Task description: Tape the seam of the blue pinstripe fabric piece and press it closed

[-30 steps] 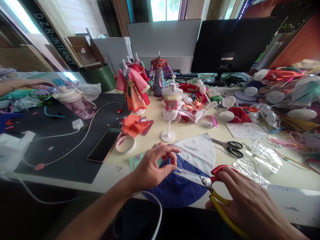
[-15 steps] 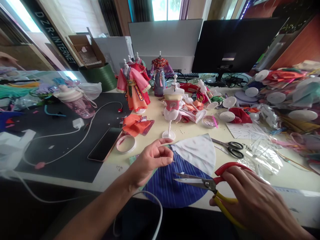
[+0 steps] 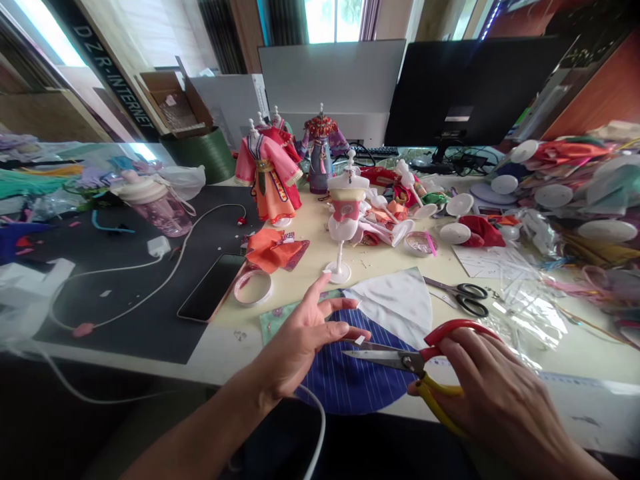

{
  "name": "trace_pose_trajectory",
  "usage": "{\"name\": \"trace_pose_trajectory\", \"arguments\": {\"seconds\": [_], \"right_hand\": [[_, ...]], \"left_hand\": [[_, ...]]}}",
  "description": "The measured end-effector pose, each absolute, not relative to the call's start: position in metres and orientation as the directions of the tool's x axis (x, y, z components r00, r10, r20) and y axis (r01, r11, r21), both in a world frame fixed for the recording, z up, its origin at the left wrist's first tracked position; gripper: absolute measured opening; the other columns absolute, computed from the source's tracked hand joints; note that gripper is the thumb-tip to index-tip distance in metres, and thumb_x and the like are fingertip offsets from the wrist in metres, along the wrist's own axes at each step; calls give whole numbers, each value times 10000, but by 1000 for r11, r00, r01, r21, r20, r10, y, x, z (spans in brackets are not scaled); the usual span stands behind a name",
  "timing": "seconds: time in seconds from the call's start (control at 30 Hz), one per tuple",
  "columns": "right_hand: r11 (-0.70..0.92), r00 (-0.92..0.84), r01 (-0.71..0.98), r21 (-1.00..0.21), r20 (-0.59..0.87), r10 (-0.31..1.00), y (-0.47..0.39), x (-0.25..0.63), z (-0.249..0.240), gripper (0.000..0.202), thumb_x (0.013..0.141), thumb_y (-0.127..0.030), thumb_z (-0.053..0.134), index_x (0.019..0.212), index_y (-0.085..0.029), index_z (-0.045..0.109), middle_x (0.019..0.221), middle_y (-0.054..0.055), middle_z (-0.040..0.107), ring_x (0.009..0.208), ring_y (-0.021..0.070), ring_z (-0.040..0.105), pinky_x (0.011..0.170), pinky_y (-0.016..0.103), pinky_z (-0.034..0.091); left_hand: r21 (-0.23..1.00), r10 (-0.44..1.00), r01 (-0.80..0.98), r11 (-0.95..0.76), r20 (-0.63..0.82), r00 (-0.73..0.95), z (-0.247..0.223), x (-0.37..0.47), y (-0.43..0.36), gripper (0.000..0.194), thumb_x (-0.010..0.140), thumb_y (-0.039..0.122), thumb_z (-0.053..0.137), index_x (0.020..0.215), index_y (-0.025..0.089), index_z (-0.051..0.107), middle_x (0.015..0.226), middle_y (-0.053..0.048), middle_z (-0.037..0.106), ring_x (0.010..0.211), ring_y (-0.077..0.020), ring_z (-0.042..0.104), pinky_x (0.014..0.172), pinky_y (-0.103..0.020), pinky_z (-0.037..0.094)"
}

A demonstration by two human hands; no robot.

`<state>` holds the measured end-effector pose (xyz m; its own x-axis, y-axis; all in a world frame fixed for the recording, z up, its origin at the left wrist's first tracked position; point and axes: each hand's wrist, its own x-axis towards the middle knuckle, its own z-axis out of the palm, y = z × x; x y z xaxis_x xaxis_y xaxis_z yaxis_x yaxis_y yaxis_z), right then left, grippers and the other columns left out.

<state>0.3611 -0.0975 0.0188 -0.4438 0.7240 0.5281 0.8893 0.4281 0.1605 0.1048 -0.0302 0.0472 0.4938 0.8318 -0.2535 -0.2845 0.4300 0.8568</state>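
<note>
Left hand (image 3: 306, 331) has uncurled, spread loosely near scissors (image 3: 411, 362) the right hand (image 3: 483, 370) grips.

Sewing workroom | dressed mini mannequins (image 3: 269, 167) | blue fabric (image 3: 345, 387) | shears (image 3: 407, 361) | monitor (image 3: 470, 87)

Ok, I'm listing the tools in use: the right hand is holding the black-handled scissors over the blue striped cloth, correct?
Not the black-handled ones: in the head view, the right hand is holding the red-and-yellow-handled scissors over the blue striped cloth. The black-handled scissors lie on the table.
</note>
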Motion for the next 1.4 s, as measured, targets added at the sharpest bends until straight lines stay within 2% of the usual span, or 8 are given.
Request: {"name": "trace_pose_trajectory", "arguments": {"seconds": [0.4, 0.77, 0.9, 1.03, 1.1, 1.17, 1.3, 1.4], "right_hand": [[437, -439, 890, 132, 505, 743, -96, 360, 12, 260, 859, -416, 558, 910, -161, 561, 903, 85, 615, 791, 228, 595, 679, 330, 447], [438, -433, 893, 102, 458, 776, -98, 358, 11, 312, 856, -483, 560, 899, -174, 576, 895, 92, 630, 794, 233, 619, 676, 336, 469], [375, -314, 923, -84, 396, 863, -99, 360, 8, 357, 777, -522, 641, 926, -207, 566, 919, 70, 652, 755, 223, 650, 600, 307, 491], [192, -114, 884, -427, 200, 973, -100, 360, 8, 327, 751, -472, 663, 922, -222, 539, 642, -24, 586, 496, 146, 557, 420, 241, 434], [170, -113, 791, -587, 132, 985, -101, 354, 11, 267, 796, -409, 618, 961, -219, 529, 622, -34, 566, 505, 137, 547, 439, 229, 454], [193, -137, 725, -661, 137, 981, -100, 342, 15, 287, 810, -370, 611, 1030, -211, 518, 679, -19, 597, 547, 136, 569, 481, 230, 479], [297, -125, 825, -480, 358, 925, -91, 312, 23, 379, 786, -376, 637, 1087, -188, 504, 798, 38, 650, 616, 171, 626, 493, 256, 480], [379, -176, 888, -262, 568, 804, -80, 293, 23, 269, 864, -366, 517, 1023, -148, 508, 846, 103, 659, 648, 209, 650, 449, 274, 470]], "left_hand": [[903, 861, -204, 378, -262, 437, 45, 113, -30, 967, 718, 76, 718, 1465, 332, 159, 1197, -75, 524, 851, -152, 677, 854, -350, 500], [970, 917, -144, 198, -131, 376, 38, 122, -28, 952, 706, 65, 696, 1461, 342, 186, 1048, -4, 512, 730, -78, 644, 994, -399, 420], [925, 949, -311, 221, -130, 288, 42, 119, -24, 930, 714, 82, 710, 1449, 357, 210, 1092, -20, 515, 811, -103, 643, 921, -352, 462], [888, 953, -392, 238, -136, 272, 39, 117, -19, 893, 746, 126, 720, 1450, 356, 222, 1239, -56, 499, 1018, -170, 625, 992, -359, 425], [890, 940, -382, 249, -128, 315, 33, 117, -18, 775, 779, 216, 723, 1428, 311, 310, 1334, -82, 466, 1135, -212, 577, 1057, -382, 372], [900, 905, -341, 271, -118, 409, 27, 119, -19, 708, 778, 359, 734, 1393, 249, 400, 1422, -115, 417, 1264, -278, 480, 1105, -418, 314], [913, 792, -255, 318, -109, 600, 21, 127, -28, 822, 685, 554, 749, 1368, 195, 465, 1470, -151, 397, 1405, -350, 274, 1156, -486, 210], [897, 804, -253, 363, -165, 571, 21, 135, -37, 661, 749, 530, 705, 1299, 199, 551, 1409, -132, 488, 1389, -331, 321, 1156, -476, 229]]}}
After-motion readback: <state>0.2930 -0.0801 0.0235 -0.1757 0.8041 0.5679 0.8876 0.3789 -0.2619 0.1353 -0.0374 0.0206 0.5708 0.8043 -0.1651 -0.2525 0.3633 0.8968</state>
